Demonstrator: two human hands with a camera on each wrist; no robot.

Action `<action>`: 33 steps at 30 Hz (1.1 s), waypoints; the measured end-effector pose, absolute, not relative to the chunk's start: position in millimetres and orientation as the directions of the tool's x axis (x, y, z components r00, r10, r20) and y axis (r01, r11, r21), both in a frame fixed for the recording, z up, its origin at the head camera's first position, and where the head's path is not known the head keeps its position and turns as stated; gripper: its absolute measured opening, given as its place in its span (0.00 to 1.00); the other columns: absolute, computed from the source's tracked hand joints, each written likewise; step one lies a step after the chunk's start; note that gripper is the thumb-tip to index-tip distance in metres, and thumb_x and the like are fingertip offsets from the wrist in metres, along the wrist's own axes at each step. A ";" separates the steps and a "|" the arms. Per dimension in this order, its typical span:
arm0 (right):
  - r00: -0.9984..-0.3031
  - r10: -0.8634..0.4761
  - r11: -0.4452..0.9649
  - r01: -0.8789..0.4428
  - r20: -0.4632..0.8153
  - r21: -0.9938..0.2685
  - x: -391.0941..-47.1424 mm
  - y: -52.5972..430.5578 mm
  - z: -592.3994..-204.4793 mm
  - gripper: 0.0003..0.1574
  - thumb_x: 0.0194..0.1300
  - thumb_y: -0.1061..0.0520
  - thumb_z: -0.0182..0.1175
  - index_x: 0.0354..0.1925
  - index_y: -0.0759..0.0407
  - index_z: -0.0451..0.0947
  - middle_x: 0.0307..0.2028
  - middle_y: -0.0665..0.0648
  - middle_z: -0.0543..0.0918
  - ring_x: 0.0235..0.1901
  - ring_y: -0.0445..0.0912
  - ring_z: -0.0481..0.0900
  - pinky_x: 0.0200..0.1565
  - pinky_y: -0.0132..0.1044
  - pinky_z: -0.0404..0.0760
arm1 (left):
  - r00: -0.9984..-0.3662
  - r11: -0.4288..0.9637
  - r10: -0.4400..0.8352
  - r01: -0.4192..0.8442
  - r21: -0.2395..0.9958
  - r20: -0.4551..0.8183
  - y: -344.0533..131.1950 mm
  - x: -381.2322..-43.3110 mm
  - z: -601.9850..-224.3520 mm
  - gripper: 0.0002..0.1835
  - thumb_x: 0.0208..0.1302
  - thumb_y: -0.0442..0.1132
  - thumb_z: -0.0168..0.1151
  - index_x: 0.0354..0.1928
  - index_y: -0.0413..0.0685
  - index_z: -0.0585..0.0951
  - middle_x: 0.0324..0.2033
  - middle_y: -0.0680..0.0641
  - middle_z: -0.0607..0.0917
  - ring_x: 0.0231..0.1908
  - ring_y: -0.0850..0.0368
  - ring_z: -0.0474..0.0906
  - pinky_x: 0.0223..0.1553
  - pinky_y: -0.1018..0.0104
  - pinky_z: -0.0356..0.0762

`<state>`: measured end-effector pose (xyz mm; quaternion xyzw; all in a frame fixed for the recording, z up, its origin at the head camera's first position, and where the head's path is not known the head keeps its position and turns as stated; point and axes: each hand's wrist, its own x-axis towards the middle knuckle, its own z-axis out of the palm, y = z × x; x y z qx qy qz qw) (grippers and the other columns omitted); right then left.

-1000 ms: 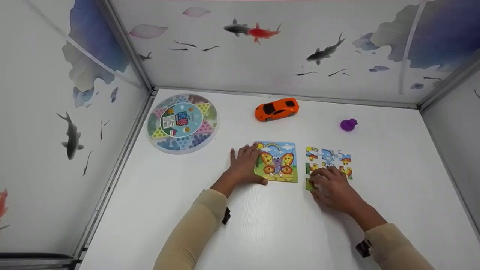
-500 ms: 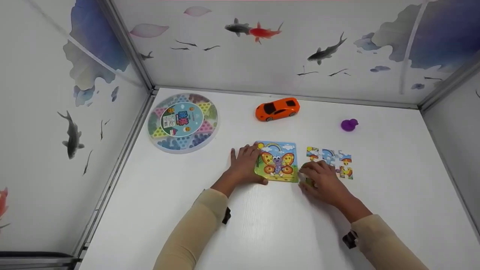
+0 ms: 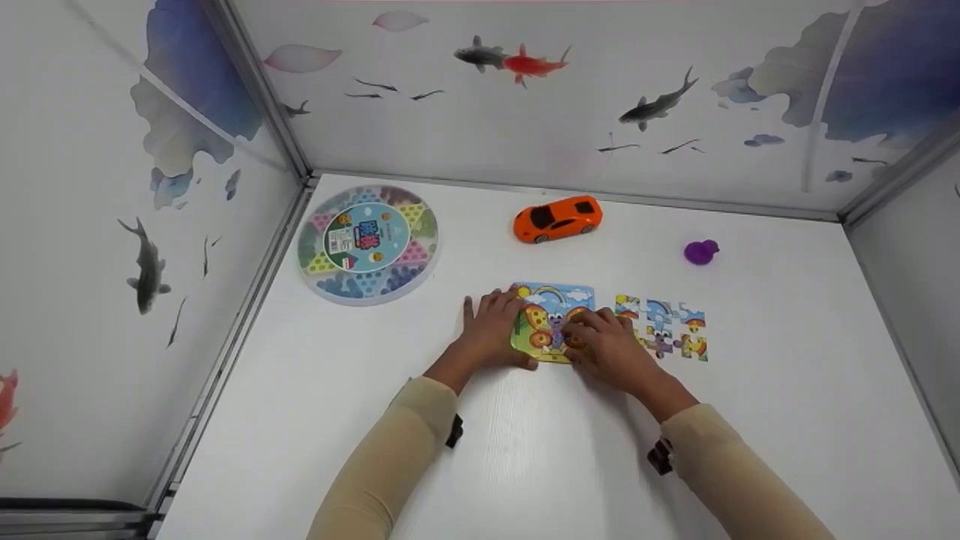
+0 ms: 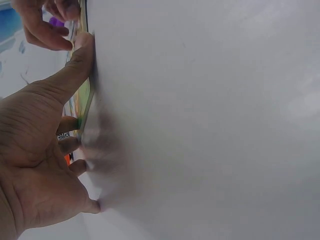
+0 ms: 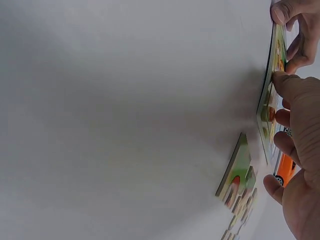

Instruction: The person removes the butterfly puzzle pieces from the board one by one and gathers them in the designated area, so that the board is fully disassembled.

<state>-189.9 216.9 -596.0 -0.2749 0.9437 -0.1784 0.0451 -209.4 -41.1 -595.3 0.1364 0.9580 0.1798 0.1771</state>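
Note:
A square butterfly puzzle board [image 3: 551, 298] lies flat in the middle of the table. My left hand [image 3: 491, 330] rests on its left side, thumb along the near left corner and fingers spread at the left edge. Over the board's lower right part, my right hand [image 3: 611, 349] pinches a puzzle piece, mostly hidden behind the fingers. The right thumb [image 5: 287, 85] is right at the board's surface in the right wrist view. Loose puzzle pieces [image 3: 692, 346] lie in rows to the right of the board. A green corner piece [image 5: 235, 167] sits nearest in the right wrist view.
An orange toy car [image 3: 557, 220] stands behind the board. To the right of it is a small purple duck [image 3: 700, 253]. A round Chinese checkers box [image 3: 369, 245] lies at the back left. Walls printed with fish enclose the white table [image 3: 495, 457].
My right hand has moved left from the loose pieces onto the board's lower right part. My left hand has stayed at the board's left edge.

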 end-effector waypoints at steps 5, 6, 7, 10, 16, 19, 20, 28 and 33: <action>-0.835 -0.550 0.776 -0.509 -0.006 -0.373 -192.5 207.3 -596.8 0.26 0.79 0.49 0.70 0.71 0.48 0.84 0.66 0.55 0.82 0.66 0.58 0.76 0.68 0.69 0.74 | -0.901 0.897 0.326 0.198 0.395 -0.288 -41.5 -209.2 -594.1 0.62 0.56 0.69 0.83 0.86 0.59 0.62 0.91 0.52 0.52 0.89 0.45 0.48 0.87 0.28 0.38; -0.835 -0.550 0.777 -0.506 -0.014 -0.375 -192.5 205.6 -596.5 0.26 0.79 0.49 0.70 0.71 0.48 0.84 0.67 0.55 0.82 0.67 0.58 0.75 0.68 0.69 0.74 | -0.900 0.896 0.327 0.199 0.398 -0.287 -41.5 -209.1 -593.8 0.62 0.56 0.69 0.83 0.87 0.59 0.62 0.91 0.52 0.52 0.89 0.45 0.48 0.87 0.28 0.38; -0.836 -0.549 0.779 -0.501 -0.024 -0.376 -192.4 203.9 -596.2 0.27 0.79 0.49 0.69 0.72 0.47 0.83 0.67 0.55 0.81 0.68 0.58 0.75 0.69 0.69 0.74 | -0.900 0.895 0.328 0.200 0.399 -0.286 -41.5 -209.0 -593.6 0.62 0.56 0.69 0.83 0.87 0.59 0.61 0.91 0.52 0.52 0.89 0.45 0.48 0.87 0.28 0.38; -0.835 -0.549 0.787 -0.500 -0.040 -0.361 -192.1 199.4 -595.4 0.27 0.80 0.49 0.69 0.72 0.46 0.83 0.67 0.55 0.81 0.69 0.58 0.75 0.70 0.69 0.74 | -0.898 0.892 0.334 0.203 0.405 -0.286 -42.0 -209.0 -593.6 0.63 0.56 0.68 0.83 0.87 0.58 0.61 0.91 0.51 0.52 0.89 0.45 0.48 0.86 0.27 0.38; -0.818 -0.575 0.776 -0.534 -0.027 -0.336 -192.6 189.4 -593.5 0.28 0.78 0.54 0.70 0.73 0.49 0.82 0.67 0.57 0.80 0.70 0.59 0.75 0.68 0.71 0.75 | -0.896 0.890 0.333 0.195 0.413 -0.294 -42.3 -209.9 -593.1 0.63 0.56 0.69 0.83 0.88 0.57 0.60 0.91 0.51 0.51 0.89 0.44 0.48 0.86 0.26 0.38; -0.816 -0.575 0.781 -0.529 -0.054 -0.333 -193.2 183.9 -593.0 0.29 0.79 0.54 0.69 0.74 0.50 0.81 0.67 0.59 0.79 0.68 0.59 0.73 0.66 0.69 0.74 | -0.897 0.895 0.328 0.196 0.400 -0.296 -41.3 -209.8 -592.0 0.63 0.56 0.70 0.83 0.87 0.58 0.61 0.91 0.51 0.52 0.89 0.44 0.48 0.86 0.26 0.39; -0.818 -0.572 0.786 -0.524 -0.062 -0.329 -193.4 182.1 -593.1 0.29 0.79 0.54 0.69 0.74 0.50 0.80 0.66 0.59 0.79 0.68 0.59 0.72 0.65 0.69 0.74 | -0.898 0.897 0.327 0.197 0.396 -0.295 -41.0 -209.6 -591.6 0.63 0.55 0.70 0.83 0.87 0.58 0.61 0.91 0.51 0.52 0.89 0.44 0.48 0.86 0.26 0.39; -0.834 -0.542 0.812 -0.487 -0.105 -0.323 -195.8 175.6 -591.5 0.25 0.80 0.58 0.66 0.71 0.47 0.82 0.63 0.59 0.78 0.63 0.59 0.72 0.61 0.72 0.73 | -0.899 0.898 0.326 0.198 0.392 -0.293 -40.2 -207.2 -589.0 0.61 0.57 0.69 0.82 0.86 0.57 0.62 0.91 0.51 0.52 0.88 0.44 0.49 0.86 0.27 0.39; -0.845 -0.521 0.821 -0.457 -0.119 -0.342 -197.6 172.4 -588.1 0.22 0.80 0.59 0.66 0.68 0.48 0.83 0.61 0.59 0.78 0.60 0.59 0.72 0.60 0.72 0.73 | -0.898 0.896 0.329 0.199 0.396 -0.292 -41.2 -207.8 -589.0 0.62 0.57 0.69 0.82 0.87 0.56 0.61 0.91 0.50 0.52 0.88 0.43 0.49 0.86 0.26 0.39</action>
